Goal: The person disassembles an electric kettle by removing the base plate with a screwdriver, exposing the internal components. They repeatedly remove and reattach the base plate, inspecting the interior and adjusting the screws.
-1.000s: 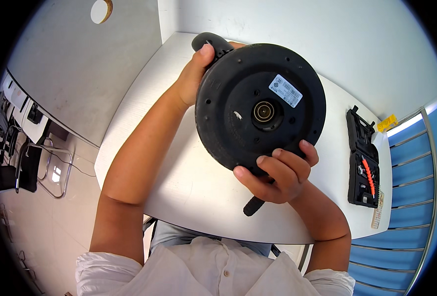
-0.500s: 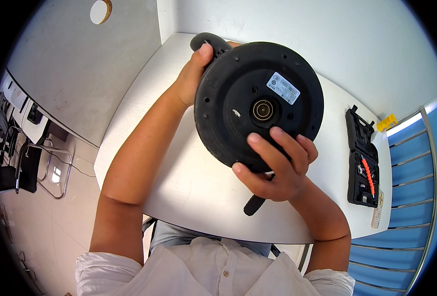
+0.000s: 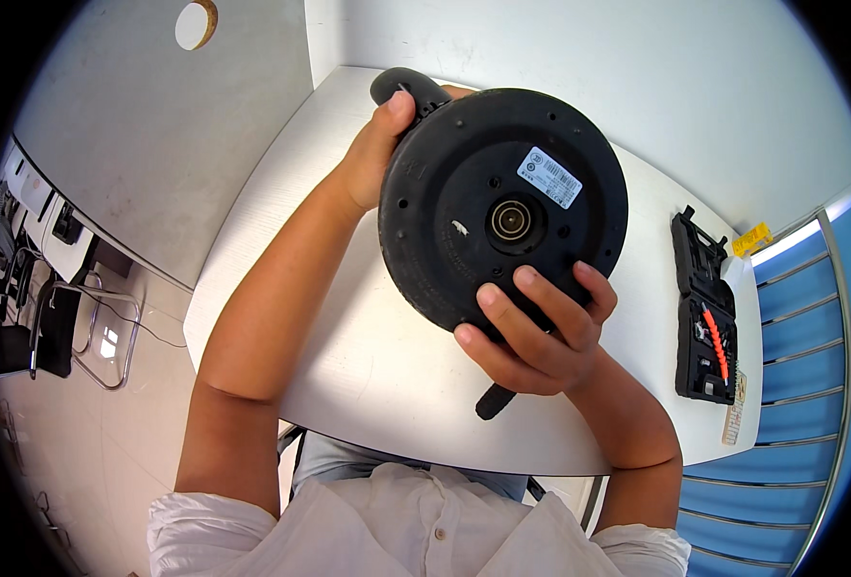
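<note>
An electric kettle [image 3: 435, 255] is held up over the table with its round black underside facing me. A ringed socket sits at its centre, with a white label above it. My left hand [image 3: 373, 144] is closed on the black handle at the kettle's upper left, thumb in front and the other fingers mostly hidden behind. At the lower right rim, my right hand [image 3: 550, 341] rests its fingertips on the underside. From below that palm sticks out a black ribbed tool handle [image 3: 495, 401]; its other end is hidden by the hand.
On the white table [image 3: 377, 385], an open black tool case [image 3: 704, 308] holding an orange-red tool [image 3: 715, 341] lies at the right. Near it are a clear ruler [image 3: 733, 413] and a yellow item [image 3: 752, 238]. A metal railing [image 3: 800, 356] stands beyond the right edge; walls rise behind.
The kettle has tilted and dropped very slightly. My right fingers have shifted a little on the underside, and less of the tool handle shows beneath them. My left hand keeps its hold.
</note>
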Motion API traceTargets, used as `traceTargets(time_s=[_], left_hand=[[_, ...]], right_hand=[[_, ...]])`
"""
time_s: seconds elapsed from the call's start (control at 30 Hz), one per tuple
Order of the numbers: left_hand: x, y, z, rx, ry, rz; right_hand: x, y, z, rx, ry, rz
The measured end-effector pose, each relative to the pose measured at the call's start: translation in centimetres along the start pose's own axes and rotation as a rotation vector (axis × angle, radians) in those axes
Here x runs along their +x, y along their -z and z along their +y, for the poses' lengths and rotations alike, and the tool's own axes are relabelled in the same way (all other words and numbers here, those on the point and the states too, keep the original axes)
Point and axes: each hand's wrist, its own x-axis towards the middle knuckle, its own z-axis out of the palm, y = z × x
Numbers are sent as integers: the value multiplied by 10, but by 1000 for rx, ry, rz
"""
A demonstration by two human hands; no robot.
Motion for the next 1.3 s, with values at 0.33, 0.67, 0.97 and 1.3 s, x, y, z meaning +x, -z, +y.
traceTargets(time_s=[0.33,0.67,0.97,1.3], left_hand=[[2,1,0,39,-25,-31],[1,-7,3,70,-5,27],[-2,-13,13,59,31,17],[-3,-11,14,65,33,-3]], right_hand=[[1,1,2,8,40,3],[2,4,5,33,75,-29],[3,5,10,69,87,-21],[4,8,10,67,103,-50]])
